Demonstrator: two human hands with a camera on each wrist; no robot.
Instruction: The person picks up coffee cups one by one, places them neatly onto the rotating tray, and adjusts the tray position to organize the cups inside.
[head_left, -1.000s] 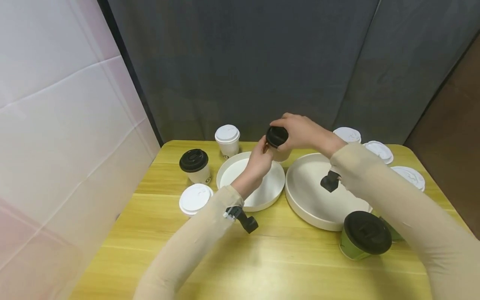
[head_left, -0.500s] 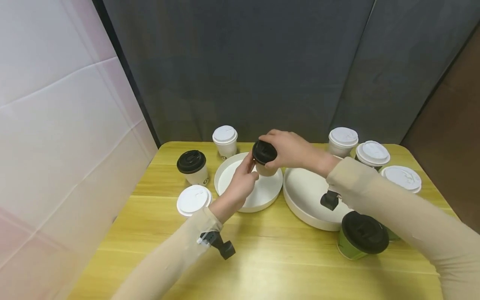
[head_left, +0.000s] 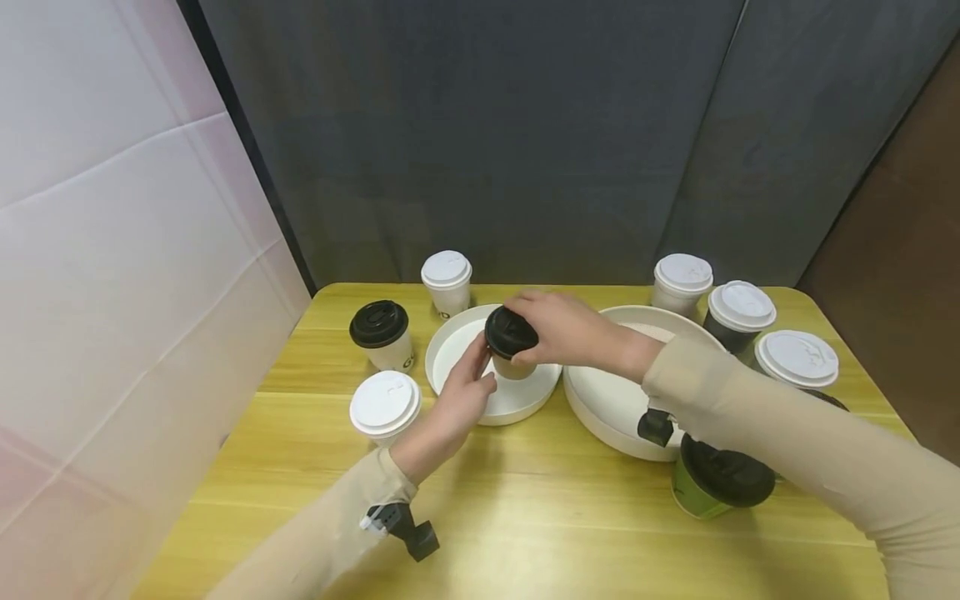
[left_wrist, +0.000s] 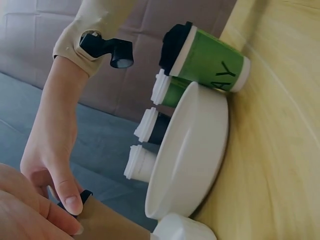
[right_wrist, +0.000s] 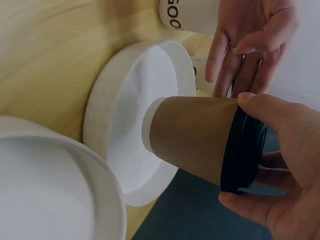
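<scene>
A brown paper coffee cup [right_wrist: 190,135] with a black lid [head_left: 512,333] is over the smaller white round dish [head_left: 517,406]. My right hand [head_left: 558,331] grips it by the lid, thumb on one side and fingers on the other. In the right wrist view its pale base is within the dish's rim; whether it touches the dish I cannot tell. My left hand [head_left: 452,406] is beside the cup, its fingers loosely extended in the right wrist view and not wrapped round it. The larger off-white round dish [head_left: 607,421] stands to the right, under my right forearm.
On the left are a black-lidded cup [head_left: 392,354] and two white-lidded cups [head_left: 448,287]. Several lidded cups line the right, including a white-lidded one [head_left: 681,287] and a dark one [head_left: 731,329]. A green cup [head_left: 697,492] with a black lid stands near my right sleeve.
Both hands have moved left and nearer to me, and the brown cup has come down over the smaller dish. My left fingers, near the cup's side earlier, now lie looser beside it.
</scene>
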